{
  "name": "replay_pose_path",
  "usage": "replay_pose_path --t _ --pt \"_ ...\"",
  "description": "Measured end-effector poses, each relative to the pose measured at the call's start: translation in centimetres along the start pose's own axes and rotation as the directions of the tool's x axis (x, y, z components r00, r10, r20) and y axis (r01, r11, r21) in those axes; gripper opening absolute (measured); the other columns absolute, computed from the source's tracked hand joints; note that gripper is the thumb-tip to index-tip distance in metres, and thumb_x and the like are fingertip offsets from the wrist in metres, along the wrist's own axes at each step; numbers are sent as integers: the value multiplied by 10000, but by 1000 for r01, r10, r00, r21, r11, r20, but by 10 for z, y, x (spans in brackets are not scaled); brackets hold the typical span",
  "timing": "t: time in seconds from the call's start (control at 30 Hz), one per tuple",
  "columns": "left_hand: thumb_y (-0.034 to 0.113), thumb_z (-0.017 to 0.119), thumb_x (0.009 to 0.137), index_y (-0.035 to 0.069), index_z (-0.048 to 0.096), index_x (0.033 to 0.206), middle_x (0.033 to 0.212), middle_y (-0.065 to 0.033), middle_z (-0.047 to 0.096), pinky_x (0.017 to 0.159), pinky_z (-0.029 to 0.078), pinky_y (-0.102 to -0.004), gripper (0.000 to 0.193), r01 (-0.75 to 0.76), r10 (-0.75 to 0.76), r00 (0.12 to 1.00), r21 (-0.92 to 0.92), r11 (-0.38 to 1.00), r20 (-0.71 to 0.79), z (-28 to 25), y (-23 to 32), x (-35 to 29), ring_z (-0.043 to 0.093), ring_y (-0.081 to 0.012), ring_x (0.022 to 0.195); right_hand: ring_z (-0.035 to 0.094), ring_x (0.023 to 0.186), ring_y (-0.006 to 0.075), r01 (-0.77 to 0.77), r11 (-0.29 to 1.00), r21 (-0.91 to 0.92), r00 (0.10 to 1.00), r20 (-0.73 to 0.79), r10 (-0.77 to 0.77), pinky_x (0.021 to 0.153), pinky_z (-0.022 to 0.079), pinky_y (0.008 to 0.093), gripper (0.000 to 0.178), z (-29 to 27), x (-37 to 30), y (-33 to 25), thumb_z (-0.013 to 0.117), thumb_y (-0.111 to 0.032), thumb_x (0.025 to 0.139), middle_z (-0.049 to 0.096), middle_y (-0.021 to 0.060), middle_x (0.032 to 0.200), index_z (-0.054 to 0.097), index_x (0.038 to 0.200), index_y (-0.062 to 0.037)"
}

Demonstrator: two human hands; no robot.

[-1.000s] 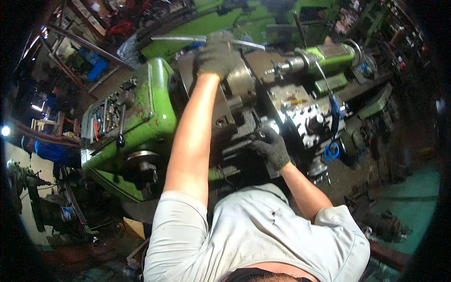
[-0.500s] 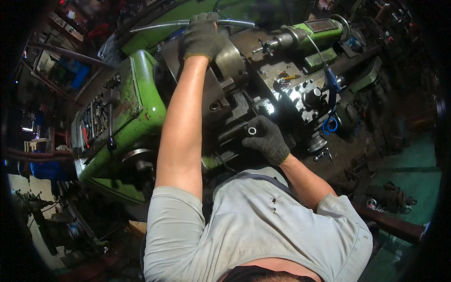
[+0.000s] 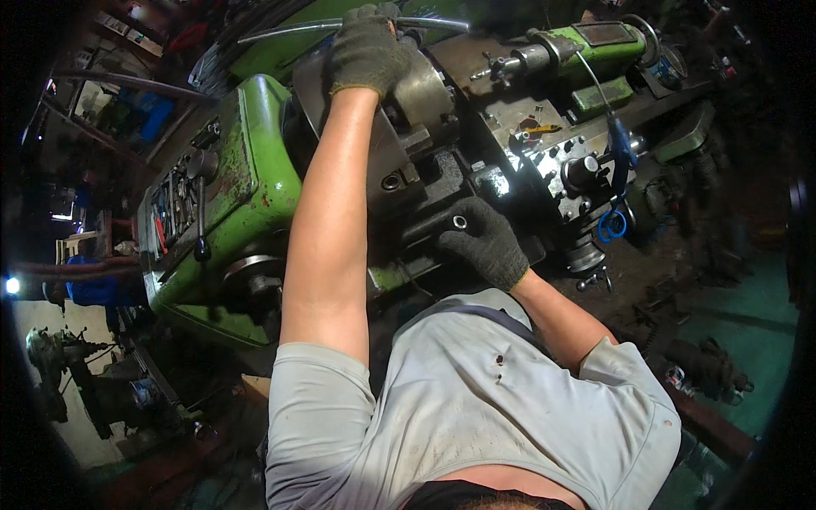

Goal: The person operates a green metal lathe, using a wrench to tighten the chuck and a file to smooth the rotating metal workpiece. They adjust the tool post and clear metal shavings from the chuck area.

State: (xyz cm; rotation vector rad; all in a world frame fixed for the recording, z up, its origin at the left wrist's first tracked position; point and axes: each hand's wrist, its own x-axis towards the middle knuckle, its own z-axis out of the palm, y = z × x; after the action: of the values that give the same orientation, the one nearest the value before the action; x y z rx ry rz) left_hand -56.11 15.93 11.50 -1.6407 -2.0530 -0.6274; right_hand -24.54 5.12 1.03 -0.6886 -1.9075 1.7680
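My left hand (image 3: 371,53), in a dark work glove, reaches over the top of the lathe chuck (image 3: 421,98). Its fingers are closed around the middle of a long, thin metal bar (image 3: 285,34) that sticks out on both sides; the fingertips are hidden. In front of the chuck, below its jaw (image 3: 414,140), my gloved right hand (image 3: 491,246) is closed on a small metal piece with a round hollow end (image 3: 460,222). The rest of that piece is hidden in the glove. A socket hole (image 3: 391,182) shows in the chuck's side.
The green headstock (image 3: 255,183) stands at left, with a tray of small tools (image 3: 172,212) and a lever (image 3: 201,246). Right of the chuck are the tool post (image 3: 580,172), a blue-handled hose (image 3: 620,149) and the green tailstock (image 3: 608,47). A yellow tool (image 3: 541,129) lies on the carriage.
The view has shifted slightly, so the lathe sits a little higher and further right. Both hands keep nearly the same places on it; the hollow end in my right hand has tilted a little.
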Motion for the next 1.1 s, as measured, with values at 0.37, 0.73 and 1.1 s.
replay_pose_path --t 0.37,0.73,1.1 --pt "316 746 806 54 699 1164 1136 -228 668 965 521 -505 446 -58 59 997 22 998 -54 11 -11 4 628 -422 1104 620 1037 133 -183 803 568 979 176 99 851 524 300 220 -9 9 32 700 -56 871 596 19 1032 591 1062 -57" --pt "290 708 833 77 679 1244 1229 -242 655 1020 505 -505 463 13 -13 999 8 1000 -45 7 -8 -6 612 -432 1168 655 1082 222 -316 541 779 935 352 38 979 560 375 371 -31 15 36 687 12 740 666 109 1180 619 1103 -23" --pt "346 677 863 47 653 1289 1277 -253 654 1039 497 -508 521 9 -14 1000 211 977 19 9 -24 -7 616 -449 1196 676 1006 214 -419 457 785 895 441 62 914 571 355 572 -44 11 39 727 -30 748 669 111 1125 598 1304 13"
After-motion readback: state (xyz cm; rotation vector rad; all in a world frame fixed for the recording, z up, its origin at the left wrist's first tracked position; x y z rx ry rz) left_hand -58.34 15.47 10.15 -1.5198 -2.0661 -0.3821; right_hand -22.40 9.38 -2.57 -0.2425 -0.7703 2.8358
